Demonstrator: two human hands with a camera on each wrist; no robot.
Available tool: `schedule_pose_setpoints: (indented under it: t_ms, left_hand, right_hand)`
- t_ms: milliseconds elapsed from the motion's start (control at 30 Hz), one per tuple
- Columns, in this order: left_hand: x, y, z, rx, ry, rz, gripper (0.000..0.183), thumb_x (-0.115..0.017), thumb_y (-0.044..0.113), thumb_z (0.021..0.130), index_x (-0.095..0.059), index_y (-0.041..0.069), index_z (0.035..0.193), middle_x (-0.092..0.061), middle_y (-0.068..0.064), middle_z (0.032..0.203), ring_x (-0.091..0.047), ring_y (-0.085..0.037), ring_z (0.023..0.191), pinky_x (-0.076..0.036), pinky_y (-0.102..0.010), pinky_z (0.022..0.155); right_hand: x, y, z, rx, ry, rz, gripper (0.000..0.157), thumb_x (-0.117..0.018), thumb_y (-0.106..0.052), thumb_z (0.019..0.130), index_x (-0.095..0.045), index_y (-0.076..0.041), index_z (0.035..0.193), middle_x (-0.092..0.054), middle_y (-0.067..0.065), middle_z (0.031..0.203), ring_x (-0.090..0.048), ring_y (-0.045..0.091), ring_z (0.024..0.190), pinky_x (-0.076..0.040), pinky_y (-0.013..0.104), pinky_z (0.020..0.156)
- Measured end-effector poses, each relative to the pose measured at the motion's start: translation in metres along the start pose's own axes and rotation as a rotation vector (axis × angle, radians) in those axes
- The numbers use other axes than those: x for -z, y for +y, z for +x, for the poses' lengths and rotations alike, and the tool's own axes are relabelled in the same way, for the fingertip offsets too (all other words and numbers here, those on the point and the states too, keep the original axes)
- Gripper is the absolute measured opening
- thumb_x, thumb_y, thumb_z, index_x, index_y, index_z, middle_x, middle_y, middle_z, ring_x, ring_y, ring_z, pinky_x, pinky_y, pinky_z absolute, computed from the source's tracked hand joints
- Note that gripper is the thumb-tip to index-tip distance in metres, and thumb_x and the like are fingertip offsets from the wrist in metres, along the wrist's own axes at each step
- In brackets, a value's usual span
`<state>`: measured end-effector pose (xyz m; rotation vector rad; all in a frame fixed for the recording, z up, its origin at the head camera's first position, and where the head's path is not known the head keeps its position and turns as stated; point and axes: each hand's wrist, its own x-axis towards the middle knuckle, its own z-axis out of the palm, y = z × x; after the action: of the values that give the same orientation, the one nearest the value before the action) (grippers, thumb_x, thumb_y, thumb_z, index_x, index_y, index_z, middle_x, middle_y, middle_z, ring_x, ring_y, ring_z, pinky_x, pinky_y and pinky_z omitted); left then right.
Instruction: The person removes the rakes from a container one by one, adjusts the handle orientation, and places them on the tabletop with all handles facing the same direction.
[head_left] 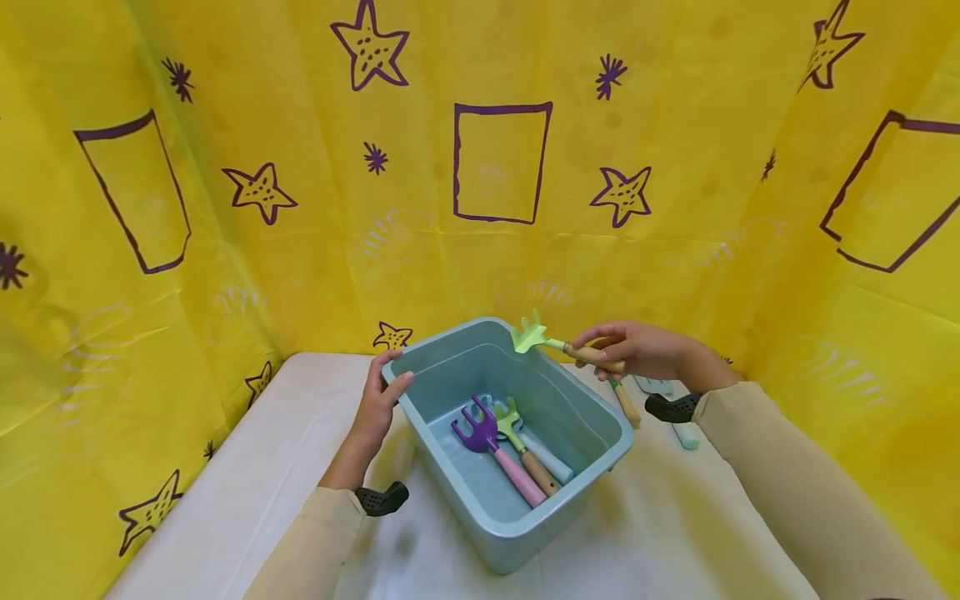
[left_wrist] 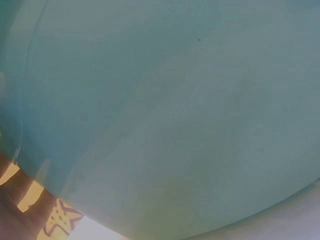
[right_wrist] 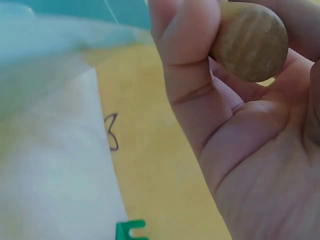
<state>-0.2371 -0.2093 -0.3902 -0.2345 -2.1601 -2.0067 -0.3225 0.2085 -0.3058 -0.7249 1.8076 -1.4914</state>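
Note:
My right hand [head_left: 633, 346] holds a light green garden hand rake [head_left: 532, 333] by its wooden handle, above the far right rim of a blue-green plastic tub [head_left: 510, 527]. In the right wrist view the round wooden handle end [right_wrist: 252, 42] shows between the fingers. My left hand [head_left: 380, 400] grips the tub's left rim, thumb over the edge. Inside the tub lie a purple hand fork [head_left: 480, 429] with a pink handle, a second light green rake [head_left: 512, 427] with a wooden handle, and a tool with a pale blue handle [head_left: 547, 454], its head partly hidden.
On the white table [head_left: 300, 442], right of the tub, lie a wooden-handled tool [head_left: 626, 404] and a pale blue tool [head_left: 686, 435], both partly hidden behind the right hand and wrist. A yellow curtain [head_left: 495, 267] with purple drawings surrounds the table's back and sides.

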Motion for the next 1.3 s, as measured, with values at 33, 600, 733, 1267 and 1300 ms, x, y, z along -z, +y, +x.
schedule_pose_setpoints:
  t_ms: [33,600,733,1267,1300]
  left_hand:
    - [0.0,0.0,0.0,0.004,-0.001,0.004,0.052,-0.05,0.019,0.099,-0.028,0.006,0.144,-0.03,-0.021,0.146,-0.036,-0.039,0.128,-0.033,-0.056,0.105]
    - [0.001,-0.001,0.001,-0.003,0.014,-0.01,0.051,-0.05,0.018,0.099,-0.028,0.006,0.143,-0.031,-0.022,0.145,-0.036,-0.039,0.128,-0.033,-0.057,0.105]
    - [0.0,0.001,0.001,0.005,0.013,-0.004,0.051,-0.049,0.019,0.099,-0.027,0.006,0.144,-0.03,-0.021,0.146,-0.034,-0.039,0.13,-0.032,-0.057,0.106]
    - [0.003,-0.028,0.013,-0.007,0.027,0.006,0.051,-0.052,0.028,0.099,-0.029,0.015,0.143,-0.034,-0.015,0.145,-0.036,-0.035,0.13,-0.032,-0.056,0.106]
    - [0.002,-0.023,0.011,-0.005,0.022,0.008,0.051,-0.051,0.026,0.099,-0.029,0.013,0.143,-0.034,-0.016,0.145,-0.036,-0.036,0.13,-0.032,-0.056,0.106]
  right_hand:
    - [0.002,0.002,-0.004,0.009,0.01,0.011,0.03,-0.049,-0.006,0.101,-0.053,-0.002,0.13,-0.06,0.022,0.12,-0.061,0.023,0.079,-0.051,0.03,0.07]
    - [0.018,0.07,-0.066,0.165,0.259,0.248,0.031,-0.037,0.001,0.103,-0.058,-0.007,0.124,-0.059,0.011,0.114,-0.064,0.017,0.082,-0.053,0.024,0.076]
    - [0.02,0.083,-0.08,0.167,0.336,0.294,0.031,-0.036,0.0,0.104,-0.058,-0.007,0.124,-0.063,0.009,0.113,-0.067,0.018,0.083,-0.054,0.026,0.076]
    - [0.033,0.126,-0.121,0.133,0.51,0.413,0.033,-0.041,-0.009,0.105,-0.069,-0.018,0.117,-0.071,0.004,0.105,-0.068,0.017,0.084,-0.055,0.029,0.078]
    - [0.033,0.129,-0.124,0.128,0.513,0.419,0.032,-0.041,-0.01,0.105,-0.069,-0.019,0.116,-0.071,0.004,0.106,-0.068,0.017,0.086,-0.055,0.029,0.078]
